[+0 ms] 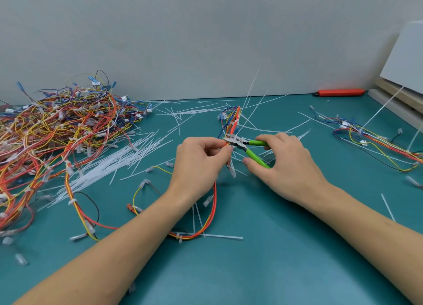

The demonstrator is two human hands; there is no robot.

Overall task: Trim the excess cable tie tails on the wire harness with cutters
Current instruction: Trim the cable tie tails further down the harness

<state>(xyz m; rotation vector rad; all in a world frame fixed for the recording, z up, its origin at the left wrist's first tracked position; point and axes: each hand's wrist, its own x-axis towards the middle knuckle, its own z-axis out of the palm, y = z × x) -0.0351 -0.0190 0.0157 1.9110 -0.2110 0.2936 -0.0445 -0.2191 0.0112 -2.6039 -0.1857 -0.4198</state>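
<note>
Teal bench mat (263, 247) carries everything. Far left: large heap of finished or waiting harnesses (61, 130), tangled red, yellow and blue leads. Between heap and centre: a spread of cut white tie tails (109, 165), many loose strips lying flat. Right side: a second, smaller harness (375, 142) well apart from the hands, with a long untrimmed tail standing up from it. At the back edge, an orange-red utility knife (338, 92) lies against the wall, not in use. Centre: the wire harness (232, 121) in work, its red/orange trunk looping down toward the near edge and up past the hands; several long white tails rise from its upper part. Left hand (199, 165) pinches the bundle between thumb and fingertips, just beside the cutter head. Right hand (286, 165) is curled round the green handles of the cutters (246, 145); handles are spread apart, so jaws stand partly open, nose pointing left at the bundle at the pinch point. Cannot tell whether a tail sits between the blades; that spot is too small and partly hidden by fingers. Judgement: step in hand is seating the blades for a cut. Next move calls for blades flush to the tie head, clear of insulation, then a squeeze. More tails upstream remain to do.
</note>
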